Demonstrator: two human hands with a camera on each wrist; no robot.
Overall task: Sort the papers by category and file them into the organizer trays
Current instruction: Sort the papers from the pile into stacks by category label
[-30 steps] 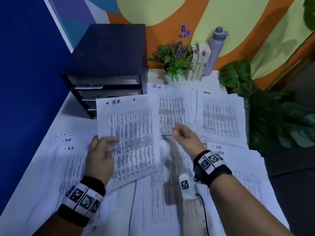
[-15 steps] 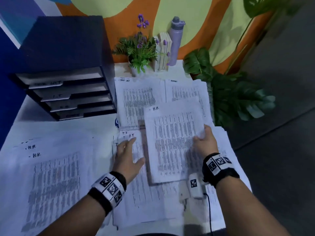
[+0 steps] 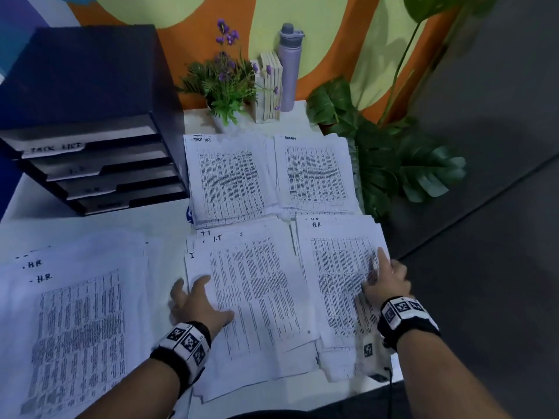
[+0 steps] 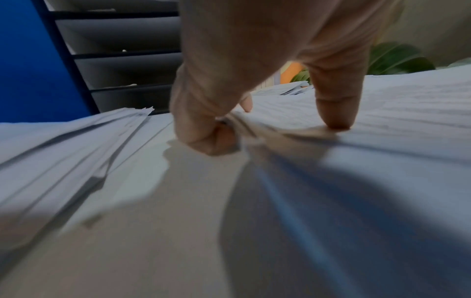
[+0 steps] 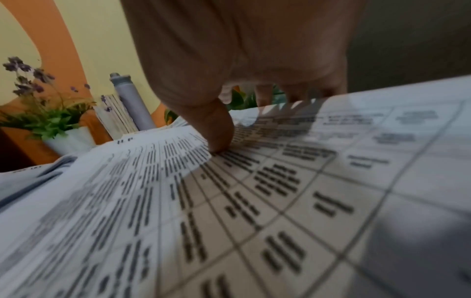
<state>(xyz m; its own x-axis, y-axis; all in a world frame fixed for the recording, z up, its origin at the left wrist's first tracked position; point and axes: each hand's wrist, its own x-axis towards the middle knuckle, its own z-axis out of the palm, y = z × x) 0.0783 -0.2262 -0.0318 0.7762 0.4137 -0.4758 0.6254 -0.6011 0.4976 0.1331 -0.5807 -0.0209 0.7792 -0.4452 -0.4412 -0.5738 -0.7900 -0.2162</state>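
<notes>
A white table (image 3: 90, 225) is covered with piles of printed paper, and each pile has a word written by hand at the top. At 12 o'clock from the hands lies the "TASK LIST" pile (image 3: 230, 179), and just beside it on the right is a pile whose heading looks like "ADMIN" (image 3: 314, 170). Nearer, in the middle, is the "I.T" pile (image 3: 257, 285). At 3 o'clock from it is an "H.R" pile (image 3: 338, 276). At 9 o'clock is a big loose spread of sheets marked "H.R" (image 3: 72, 313).

The black organizer trays (image 3: 99, 164) stand at 10 o'clock. The top tray tab reads "TASK LIST". The next one looks like "I.T". The two lower tabs are too blurry to read.

The left hand (image 3: 198, 300) sits at the left edge of the I.T pile. Its thumb (image 4: 333, 104) presses down on top, and its fingers (image 4: 203, 129) are bent at the edge of the sheets, pinching them.

The right hand (image 3: 385, 279) is at the right edge of the near H.R pile. Its thumb (image 5: 216, 129) presses on the top sheet, and the other fingers go under that sheet's edge, pinching it.

At 12 o'clock, by the wall, stand a small plant with purple flowers (image 3: 225, 83), a few books (image 3: 269, 89) and a purple bottle (image 3: 289, 68). A big leafy plant (image 3: 390, 164) stands off the table at 2 o'clock.
</notes>
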